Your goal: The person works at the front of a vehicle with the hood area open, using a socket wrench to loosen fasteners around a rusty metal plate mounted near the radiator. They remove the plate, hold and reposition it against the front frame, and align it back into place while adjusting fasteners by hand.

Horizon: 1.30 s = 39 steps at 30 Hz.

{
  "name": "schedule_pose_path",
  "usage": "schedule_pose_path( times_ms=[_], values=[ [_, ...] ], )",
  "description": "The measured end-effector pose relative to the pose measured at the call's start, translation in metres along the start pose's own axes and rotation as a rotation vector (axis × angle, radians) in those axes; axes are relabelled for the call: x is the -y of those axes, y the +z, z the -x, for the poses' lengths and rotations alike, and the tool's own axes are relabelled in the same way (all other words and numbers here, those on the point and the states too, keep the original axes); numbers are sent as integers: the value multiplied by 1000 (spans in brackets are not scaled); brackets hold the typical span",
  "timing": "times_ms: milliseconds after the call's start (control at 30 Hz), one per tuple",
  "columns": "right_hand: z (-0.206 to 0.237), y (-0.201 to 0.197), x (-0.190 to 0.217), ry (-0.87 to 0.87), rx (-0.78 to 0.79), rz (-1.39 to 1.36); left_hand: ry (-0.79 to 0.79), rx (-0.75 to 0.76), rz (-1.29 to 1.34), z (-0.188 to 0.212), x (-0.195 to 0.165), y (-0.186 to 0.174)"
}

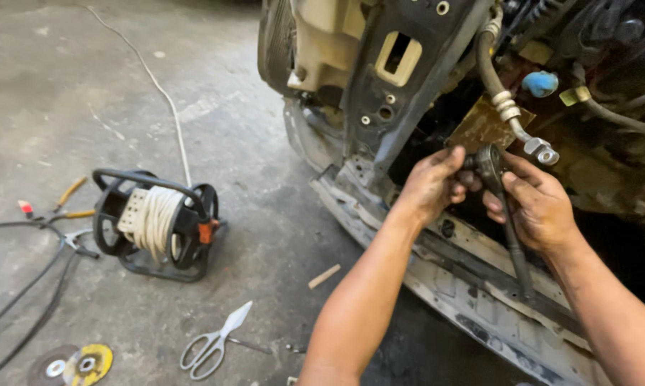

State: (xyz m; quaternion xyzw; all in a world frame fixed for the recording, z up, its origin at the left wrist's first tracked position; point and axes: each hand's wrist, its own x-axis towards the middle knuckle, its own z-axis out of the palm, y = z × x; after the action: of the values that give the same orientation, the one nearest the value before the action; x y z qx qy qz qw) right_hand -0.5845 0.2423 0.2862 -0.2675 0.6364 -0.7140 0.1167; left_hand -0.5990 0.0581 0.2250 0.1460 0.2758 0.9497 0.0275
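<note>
Where hands grip: ratchet, tight bay.

A stained grey concrete floor carries everything here. On it stands a black cable reel wound with white cord, and a white cable runs from it away across the floor. Left of the reel lie yellow-handled pliers and black leads ending in a metal clamp. Nearer the lower edge lie two grinding discs, one grey and one yellow, overlapping. Just beside them to the right rest white-handled scissors, blades open. A small wooden stick lies between the reel and the vehicle's front.
</note>
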Motion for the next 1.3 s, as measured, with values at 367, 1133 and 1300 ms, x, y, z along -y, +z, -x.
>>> schedule_pose_path(
  times_ms=[367, 1133, 1300],
  values=[
    [-18, -91, -34, 4, 80, 758, -298, -101, -1038, -54, 25, -24],
    [-165, -119, -172, -206, -298, 519, 50, -321, -816, -169, 53, -92],
    [-163, -98, -170, -200, -422, 446, 159, -190, -756, -186, 55, -89]
  ],
)
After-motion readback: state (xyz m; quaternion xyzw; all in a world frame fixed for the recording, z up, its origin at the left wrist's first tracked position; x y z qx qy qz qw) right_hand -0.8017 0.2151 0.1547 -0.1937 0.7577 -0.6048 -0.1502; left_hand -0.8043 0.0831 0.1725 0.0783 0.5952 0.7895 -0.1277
